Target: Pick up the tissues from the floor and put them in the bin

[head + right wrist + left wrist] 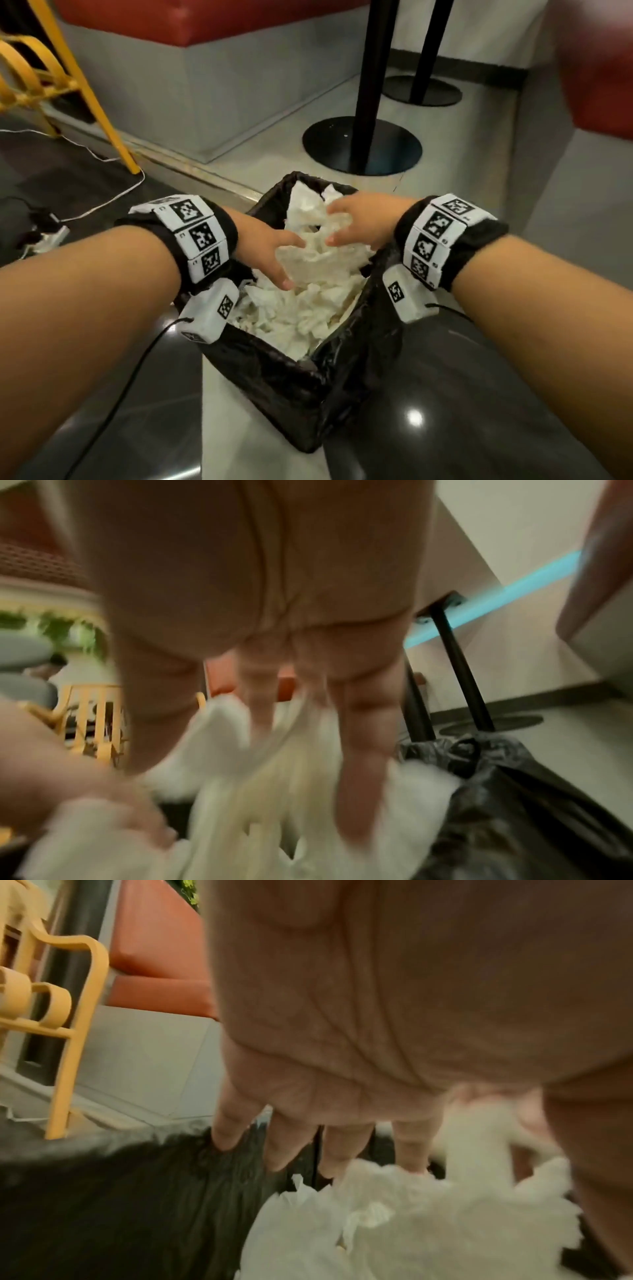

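Observation:
The bin [291, 387], lined with a black bag, stands on the floor just in front of me and is heaped with white tissues [301, 318]. Both hands are over its mouth with a loose bunch of tissues [318, 250] pressed between them. My left hand [270, 250] touches the bunch from the left; in the left wrist view this left hand [325, 1137] has straight, spread fingers above the tissues [394, 1218] and the bag [120, 1204]. My right hand [359, 219] rests on the bunch from the right. The blurred right wrist view shows that right hand [359, 750] with fingers extended into the tissues [274, 791].
Two black table pedestals [363, 144] [421, 90] stand on a raised pale step beyond the bin. A yellow chair frame [51, 78] is at the far left, with a white cable and power strip [44, 233] on the dark floor. A red bench [205, 20] runs behind.

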